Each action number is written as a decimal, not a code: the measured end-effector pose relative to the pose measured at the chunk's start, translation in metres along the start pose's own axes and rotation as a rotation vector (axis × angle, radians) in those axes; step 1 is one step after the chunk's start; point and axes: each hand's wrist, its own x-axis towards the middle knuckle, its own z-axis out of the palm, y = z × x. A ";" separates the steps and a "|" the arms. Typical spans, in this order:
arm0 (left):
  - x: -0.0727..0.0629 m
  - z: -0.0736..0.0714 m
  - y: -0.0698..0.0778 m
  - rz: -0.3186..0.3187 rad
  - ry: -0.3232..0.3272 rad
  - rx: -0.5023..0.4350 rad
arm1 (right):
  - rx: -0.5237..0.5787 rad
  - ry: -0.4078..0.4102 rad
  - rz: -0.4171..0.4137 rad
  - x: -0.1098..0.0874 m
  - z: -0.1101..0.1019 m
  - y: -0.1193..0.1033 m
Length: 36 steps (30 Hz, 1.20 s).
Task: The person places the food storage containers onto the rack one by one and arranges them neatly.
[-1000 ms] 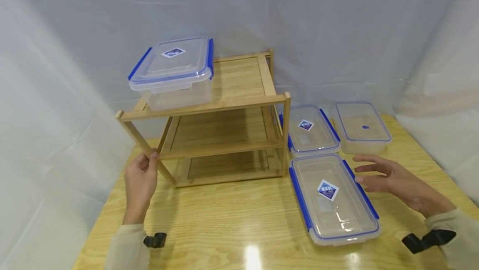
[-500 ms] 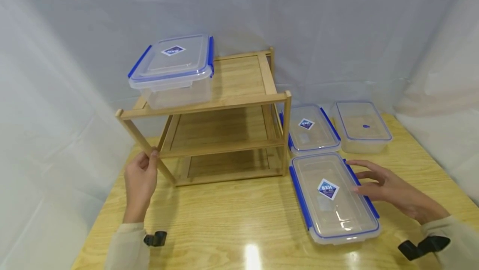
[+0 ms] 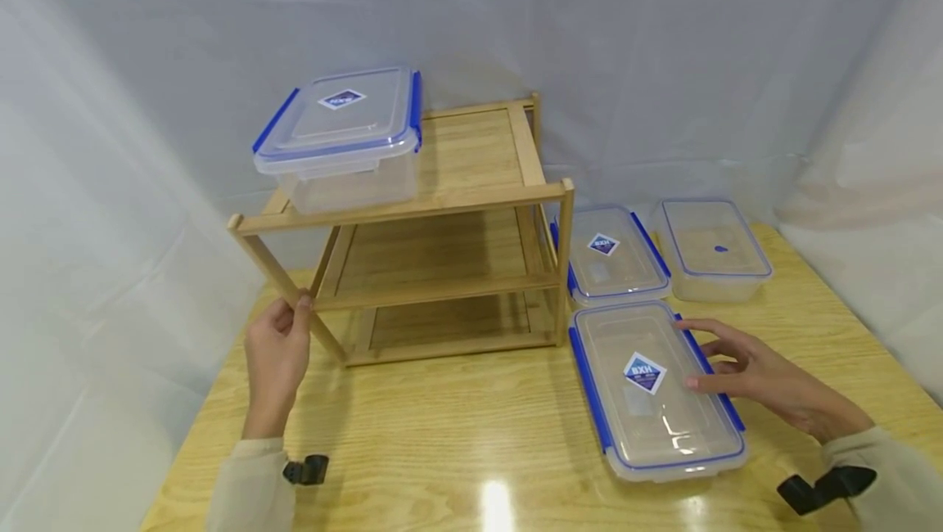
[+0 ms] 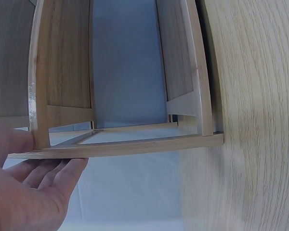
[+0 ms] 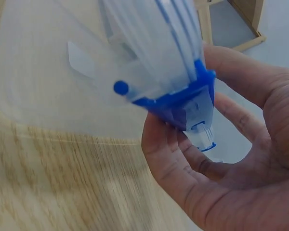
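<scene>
My left hand (image 3: 277, 352) grips the left front post of a three-tier wooden shelf rack (image 3: 442, 205), where the middle shelf meets it. The left wrist view shows the thumb and fingers on opposite sides of the post (image 4: 135, 147). My right hand (image 3: 762, 376) holds the right long side of a clear lidded food container (image 3: 663, 442) with blue clips, its thumb over the lid. In the right wrist view, fingers curl around the blue clip (image 5: 183, 101) at the container's edge. The container lies flat on the table, right of the rack.
Another lidded food container (image 3: 346, 127) stands on the rack's top shelf, at the left. Behind the held one are a container with blue clips (image 3: 615, 270) and a deeper one (image 3: 715, 241) with a blue-rimmed lid. Pale curtains (image 3: 663, 65) hang around the wooden table (image 3: 412, 442).
My right hand has moved left from beside the container onto its right edge, with the thumb over the lid. The container has shifted very slightly left. My left hand stays on the post.
</scene>
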 end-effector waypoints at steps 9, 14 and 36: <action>-0.001 0.000 0.001 0.006 0.003 0.001 | 0.001 -0.009 -0.044 0.001 0.000 0.006; 0.000 0.000 0.001 0.008 0.005 -0.006 | 0.017 -0.006 -0.069 0.002 0.001 0.009; 0.000 0.000 -0.001 0.009 0.016 0.011 | 0.179 -0.007 -0.103 -0.008 -0.001 0.019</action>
